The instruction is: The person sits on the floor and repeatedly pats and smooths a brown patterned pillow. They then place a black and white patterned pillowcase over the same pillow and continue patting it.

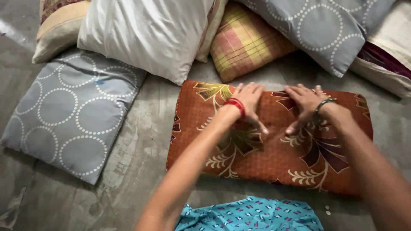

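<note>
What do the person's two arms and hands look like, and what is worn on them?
Both arms are bare, without sleeves. The left hand has a bunch of red thread bangles at the wrist. The right hand has a thin dark metal bracelet at the wrist. No rings or gloves show.

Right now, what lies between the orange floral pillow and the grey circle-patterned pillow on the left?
Only a bare strip of grey floor separates the orange floral pillow and grey circle-patterned pillow, seen in the head view.

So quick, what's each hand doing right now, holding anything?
Left hand: open, fingers spread, pressing flat on the orange floral pillow, gripping nothing.
Right hand: open, palm down on the same pillow, gripping nothing.
</note>
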